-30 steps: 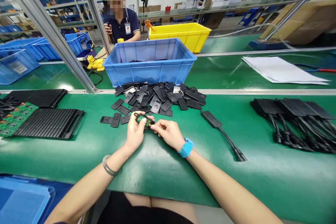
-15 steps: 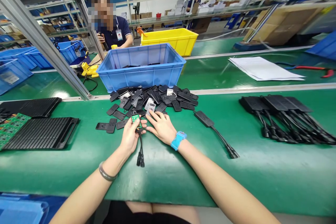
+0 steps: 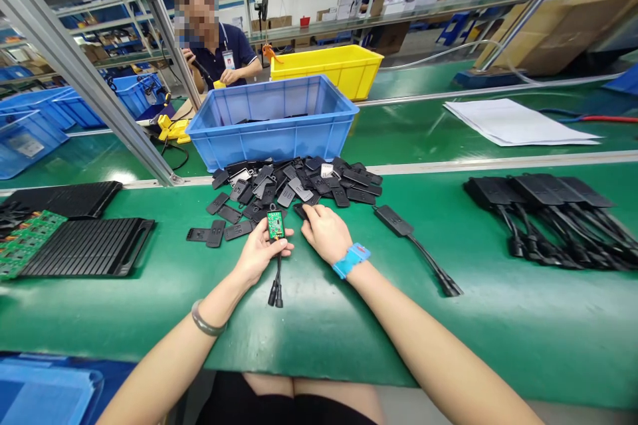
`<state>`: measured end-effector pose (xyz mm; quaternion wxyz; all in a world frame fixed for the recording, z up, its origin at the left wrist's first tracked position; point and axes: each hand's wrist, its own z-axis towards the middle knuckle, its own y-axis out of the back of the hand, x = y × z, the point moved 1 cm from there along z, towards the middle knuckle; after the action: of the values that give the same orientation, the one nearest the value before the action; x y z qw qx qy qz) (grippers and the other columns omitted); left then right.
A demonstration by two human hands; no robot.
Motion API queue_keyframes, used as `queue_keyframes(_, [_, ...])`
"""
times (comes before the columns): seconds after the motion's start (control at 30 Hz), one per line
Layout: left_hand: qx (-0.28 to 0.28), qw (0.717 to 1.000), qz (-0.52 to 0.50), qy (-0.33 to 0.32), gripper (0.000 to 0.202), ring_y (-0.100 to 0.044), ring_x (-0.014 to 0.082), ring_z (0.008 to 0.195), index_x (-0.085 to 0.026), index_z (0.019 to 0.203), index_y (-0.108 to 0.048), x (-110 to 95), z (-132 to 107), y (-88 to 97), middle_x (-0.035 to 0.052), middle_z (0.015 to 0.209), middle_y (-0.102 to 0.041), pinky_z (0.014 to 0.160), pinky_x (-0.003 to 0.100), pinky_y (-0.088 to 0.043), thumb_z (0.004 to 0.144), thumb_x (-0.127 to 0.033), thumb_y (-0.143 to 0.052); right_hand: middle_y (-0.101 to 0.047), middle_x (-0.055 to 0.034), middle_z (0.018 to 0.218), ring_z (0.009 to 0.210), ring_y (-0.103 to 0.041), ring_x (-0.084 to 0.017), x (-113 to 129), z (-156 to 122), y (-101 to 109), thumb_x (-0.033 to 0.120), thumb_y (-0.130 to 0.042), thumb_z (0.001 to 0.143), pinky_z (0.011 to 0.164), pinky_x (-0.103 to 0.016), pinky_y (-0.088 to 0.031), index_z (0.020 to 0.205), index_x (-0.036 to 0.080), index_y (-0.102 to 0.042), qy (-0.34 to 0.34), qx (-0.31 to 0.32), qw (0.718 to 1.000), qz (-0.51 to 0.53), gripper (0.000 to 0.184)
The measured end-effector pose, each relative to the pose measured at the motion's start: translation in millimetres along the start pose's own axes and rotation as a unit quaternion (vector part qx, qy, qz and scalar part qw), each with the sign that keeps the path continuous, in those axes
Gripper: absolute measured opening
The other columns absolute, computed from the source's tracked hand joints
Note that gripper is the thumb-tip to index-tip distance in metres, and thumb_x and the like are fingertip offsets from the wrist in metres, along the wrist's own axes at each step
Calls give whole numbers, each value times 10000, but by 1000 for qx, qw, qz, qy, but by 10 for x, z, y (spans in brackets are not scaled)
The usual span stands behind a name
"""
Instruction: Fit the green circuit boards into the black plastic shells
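- Gripped in the left hand [image 3: 260,254], between thumb and fingers: a small green circuit board [image 3: 275,226], face up, edged in black and with a black loop [image 3: 272,208] at the far end.
- Trailing from the near end of the circuit board toward the wearer: two short black cables [image 3: 278,273], tipped with connectors.
- Located just in front of the pile, to the left of the right hand [image 3: 327,234], above the green tabletop [image 3: 319,332].
- With fingers bent, touching at the right hand's fingertips: a dark cover [image 3: 300,210], mostly hidden; impossible to tell whether gripped.
- Worn at the wrists: a grey bangle [image 3: 205,321] on the left, a blue band [image 3: 351,260] on the right.
- Just beyond both hands: a loose, overlapping pile of black covers [image 3: 319,183].
- To the right, lying apart: one cased unit [image 3: 393,220] with paired cables; farther right, a row of similar units [image 3: 538,191].
- To the left: a black ribbed tray [image 3: 94,246], partly covered by green boards [image 3: 30,239].
- Behind the pile: a blue bin [image 3: 272,139], then a yellow bin [image 3: 329,73].
- Beyond the blue bin, at left: a co-worker [image 3: 224,56] in a dark shirt.
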<state>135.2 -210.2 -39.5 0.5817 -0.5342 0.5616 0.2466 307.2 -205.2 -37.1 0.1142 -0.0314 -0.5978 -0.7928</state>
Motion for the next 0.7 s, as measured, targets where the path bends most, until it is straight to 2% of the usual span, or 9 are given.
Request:
queue_keyframes(0.1, [13,1000,-2,10,602,-688,143,728,-164,1208,-505,-2,12,13,116,1059,-693,670,260,-553,681,-218,-793,-623,-127,1014,866,-617,-246,-102,-22,77,129,-404,871,777,-354,-496,1204,147,-584,-43,-53,992,106,379])
queue_keyframes(0.17, [15,1000,1,18,547,-688,141,728,-148,1167,-552,-3,19,18,130,1086,-688,671,256,-550,681,-221,-791,-612,-91,998,842,-631,-222,-135,-41,136,181,-429,862,761,-354,-522,1228,192,-563,-82,-91,954,275,390])
queue_keyframes(0.2, [16,1000,4,23,522,-687,139,726,-141,1146,-572,-3,20,18,134,1093,-686,671,254,-549,680,-224,-792,-605,-64,966,817,-638,-208,-130,-53,160,211,-459,847,745,-356,-536,1264,218,-528,-101,-92,915,379,423])
queue_keyframes(0.27, [24,999,11,29,506,-687,141,727,-132,1129,-592,-2,20,12,135,1082,-690,671,255,-547,676,-230,-796,-581,-7,887,756,-646,-180,-72,-78,188,249,-523,800,698,-351,-555,1329,272,-448,-131,-51,810,569,535])
queue_keyframes(0.33, [40,999,19,32,523,-692,157,747,-129,1130,-591,3,17,3,131,1049,-699,677,264,-547,663,-227,-806,-573,22,832,707,-643,-160,22,-106,189,265,-563,767,663,-331,-553,1287,282,-478,-146,12,722,677,528])
queue_keyframes(0.4, [53,998,26,33,541,-695,172,764,-128,1116,-591,16,15,-4,117,1004,-708,687,275,-545,636,-214,-825,-595,19,794,664,-627,-144,105,-130,167,275,-577,758,640,-301,-532,1113,237,-579,-149,50,692,705,357])
queue_keyframes(0.43, [55,998,28,33,543,-695,177,765,-129,1099,-594,25,15,-6,106,982,-710,691,279,-544,618,-205,-835,-604,14,775,653,-616,-139,132,-139,151,282,-578,760,639,-291,-520,1022,215,-597,-146,54,697,700,271])
queue_keyframes(0.5, [53,998,29,35,541,-693,177,751,-133,1064,-597,45,18,-6,80,927,-712,695,285,-538,590,-191,-850,-606,7,753,661,-595,-136,158,-153,124,284,-576,767,650,-279,-501,955,198,-589,-131,38,732,668,207])
queue_keyframes(0.7, [30,999,24,13,479,-677,180,764,-141,956,-618,50,32,13,45,866,-700,727,304,-533,545,-166,-863,-543,-9,878,617,-518,-112,153,-193,199,169,-502,811,583,-250,-463,1345,245,-440,6,46,872,487,542])
